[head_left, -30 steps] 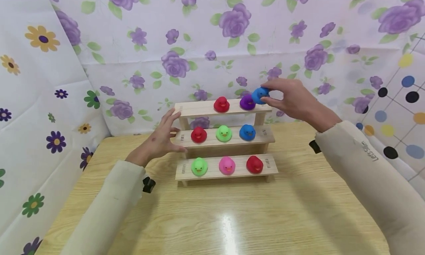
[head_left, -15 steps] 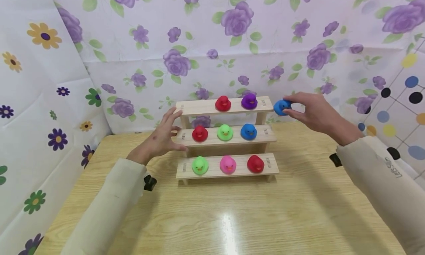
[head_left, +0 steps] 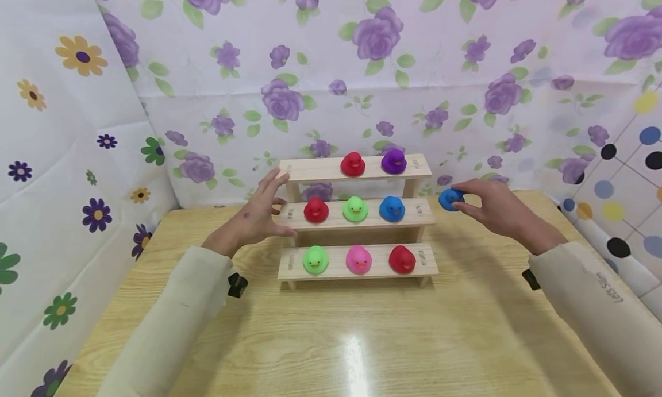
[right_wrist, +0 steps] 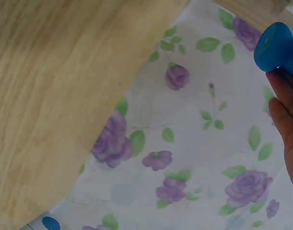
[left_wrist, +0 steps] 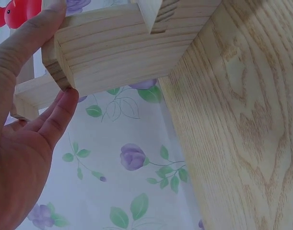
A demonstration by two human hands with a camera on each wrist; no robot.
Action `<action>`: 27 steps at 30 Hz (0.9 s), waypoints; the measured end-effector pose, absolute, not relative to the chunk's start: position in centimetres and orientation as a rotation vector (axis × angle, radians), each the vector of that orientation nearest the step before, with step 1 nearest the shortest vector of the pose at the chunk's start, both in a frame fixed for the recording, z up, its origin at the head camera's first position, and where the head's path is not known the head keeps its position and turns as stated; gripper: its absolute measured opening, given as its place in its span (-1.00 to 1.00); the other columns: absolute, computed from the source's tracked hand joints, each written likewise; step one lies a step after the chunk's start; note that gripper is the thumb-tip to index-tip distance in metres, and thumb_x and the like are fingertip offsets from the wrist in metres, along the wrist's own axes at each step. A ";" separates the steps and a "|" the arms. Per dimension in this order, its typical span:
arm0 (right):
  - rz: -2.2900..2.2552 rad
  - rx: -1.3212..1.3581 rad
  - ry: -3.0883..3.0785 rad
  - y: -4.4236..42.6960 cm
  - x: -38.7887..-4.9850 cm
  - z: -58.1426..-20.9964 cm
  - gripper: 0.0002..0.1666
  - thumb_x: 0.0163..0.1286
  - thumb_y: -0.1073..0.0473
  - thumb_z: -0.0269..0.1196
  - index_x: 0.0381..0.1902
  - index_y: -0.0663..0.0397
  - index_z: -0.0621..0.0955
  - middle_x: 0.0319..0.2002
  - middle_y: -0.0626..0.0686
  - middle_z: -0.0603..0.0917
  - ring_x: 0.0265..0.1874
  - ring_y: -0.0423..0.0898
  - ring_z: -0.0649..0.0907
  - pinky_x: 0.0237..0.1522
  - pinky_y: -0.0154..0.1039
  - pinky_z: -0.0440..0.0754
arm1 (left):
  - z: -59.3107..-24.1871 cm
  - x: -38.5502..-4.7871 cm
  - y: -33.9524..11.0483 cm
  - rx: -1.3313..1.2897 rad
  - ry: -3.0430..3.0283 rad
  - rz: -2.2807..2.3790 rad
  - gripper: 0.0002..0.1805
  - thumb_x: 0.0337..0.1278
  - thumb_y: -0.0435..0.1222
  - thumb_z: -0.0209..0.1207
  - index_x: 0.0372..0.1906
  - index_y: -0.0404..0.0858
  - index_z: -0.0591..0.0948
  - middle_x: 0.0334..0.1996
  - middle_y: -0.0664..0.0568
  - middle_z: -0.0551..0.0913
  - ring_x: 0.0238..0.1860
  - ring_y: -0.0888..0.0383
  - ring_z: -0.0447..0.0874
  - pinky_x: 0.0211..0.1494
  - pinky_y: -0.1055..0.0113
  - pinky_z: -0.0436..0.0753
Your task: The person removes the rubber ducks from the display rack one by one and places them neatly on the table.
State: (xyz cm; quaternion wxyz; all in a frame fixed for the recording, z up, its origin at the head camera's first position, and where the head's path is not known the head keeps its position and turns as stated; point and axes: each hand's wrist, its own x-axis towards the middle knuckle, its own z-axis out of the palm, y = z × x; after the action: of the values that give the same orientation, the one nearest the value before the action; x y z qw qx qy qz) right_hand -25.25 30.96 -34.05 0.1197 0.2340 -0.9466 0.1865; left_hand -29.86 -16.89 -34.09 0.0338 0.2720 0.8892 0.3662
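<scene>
A person's right hand (head_left: 499, 208) pinches a blue duck (head_left: 451, 200) between thumb and forefinger, the grip only as wide as the toy; the right wrist view shows other fingers fairly straight beneath it and the duck's flat base exposed, clear of the tabletop. This duck is to the right of a three-step wooden stand (head_left: 309, 169), apart from it and roughly level in the head view with the middle step. The left hand (head_left: 252, 218) grips the stand's left end, thumb and fingers well spread; in the left wrist view they lie on either side of a plank's end, with fingertips against its lower corner. On the top step sit a red duck (head_left: 353, 164) and, to its right, a purple duck (head_left: 394, 162). The middle step carries a second red duck (head_left: 316, 211), a green duck (head_left: 355, 209) and another blue duck (head_left: 392, 209), from left to right. The bottom step bears a second green duck (head_left: 315, 260), a pink duck (head_left: 359, 259) and a third red duck (head_left: 402, 260). The stand rests on a wood-grained table (head_left: 310, 339), in front of a cloth (head_left: 320, 58) printed with purple roses
</scene>
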 end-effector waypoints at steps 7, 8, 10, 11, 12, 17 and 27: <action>0.581 0.684 -2.794 31.9 -25.5 -36.2 -0.56 0.38 0.28 0.33 0.17 0.38 0.59 0.02 0.33 0.68 0.05 0.30 0.63 0.06 0.26 0.54 | -34.2 -29.6 -17.0 0.842 2.749 1.106 0.34 -0.23 -0.38 0.59 0.61 -0.17 -0.08 0.59 0.01 -0.39 0.26 -0.16 0.50 0.20 -0.02 0.55; 0.590 0.684 -2.807 32.0 -25.5 -36.5 -0.55 0.39 0.27 0.32 0.17 0.39 0.58 0.02 0.34 0.67 0.05 0.31 0.63 0.07 0.27 0.53 | -34.2 -29.6 -17.0 0.845 2.747 1.109 0.34 -0.22 -0.38 0.59 0.61 -0.18 -0.08 0.59 0.01 -0.39 0.26 -0.16 0.49 0.20 -0.02 0.55; 0.613 0.669 -2.835 32.4 -25.6 -36.8 -0.53 0.41 0.25 0.31 0.20 0.40 0.56 0.05 0.36 0.66 0.07 0.32 0.61 0.08 0.29 0.51 | -34.2 -29.6 -17.0 0.855 2.743 1.121 0.34 -0.23 -0.39 0.59 0.61 -0.19 -0.08 0.59 0.00 -0.38 0.26 -0.17 0.50 0.22 -0.03 0.54; 0.625 0.659 -2.846 32.6 -25.6 -37.0 -0.52 0.42 0.24 0.31 0.21 0.41 0.55 0.06 0.37 0.65 0.08 0.33 0.60 0.09 0.29 0.50 | -34.2 -29.6 -17.0 0.860 2.743 1.125 0.34 -0.23 -0.39 0.59 0.61 -0.19 -0.08 0.59 0.00 -0.38 0.26 -0.17 0.50 0.22 -0.04 0.53; 0.638 0.644 -2.857 32.8 -25.6 -37.2 -0.51 0.42 0.23 0.30 0.21 0.41 0.55 0.07 0.38 0.64 0.09 0.34 0.60 0.10 0.30 0.49 | -34.2 -29.7 -17.0 0.864 2.742 1.131 0.33 -0.23 -0.38 0.59 0.61 -0.18 -0.07 0.59 0.00 -0.37 0.26 -0.17 0.50 0.23 -0.04 0.52; 0.685 0.608 -2.892 33.5 -25.8 -38.3 -0.51 0.41 0.24 0.32 0.21 0.39 0.55 0.08 0.38 0.63 0.10 0.35 0.59 0.11 0.30 0.48 | -34.2 -29.7 -16.8 0.842 2.732 1.155 0.35 -0.25 -0.37 0.60 0.61 -0.14 -0.07 0.60 0.04 -0.38 0.27 -0.17 0.48 0.25 -0.03 0.51; 0.701 0.636 -2.938 33.3 -26.5 -40.7 -0.57 0.38 0.26 0.33 0.14 0.36 0.58 0.05 0.33 0.66 0.07 0.32 0.62 0.10 0.27 0.52 | -34.4 -29.5 -17.2 0.876 2.735 1.157 0.32 -0.20 -0.41 0.58 0.61 -0.17 -0.08 0.59 -0.01 -0.39 0.26 -0.18 0.49 0.29 -0.07 0.47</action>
State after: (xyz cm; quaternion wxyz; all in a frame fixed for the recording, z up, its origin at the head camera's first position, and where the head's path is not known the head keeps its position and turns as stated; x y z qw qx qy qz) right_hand -26.53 33.30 -40.69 0.0274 0.2059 -0.9515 0.2271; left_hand -29.53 -17.19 -34.40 0.0227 0.2828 0.8831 0.3735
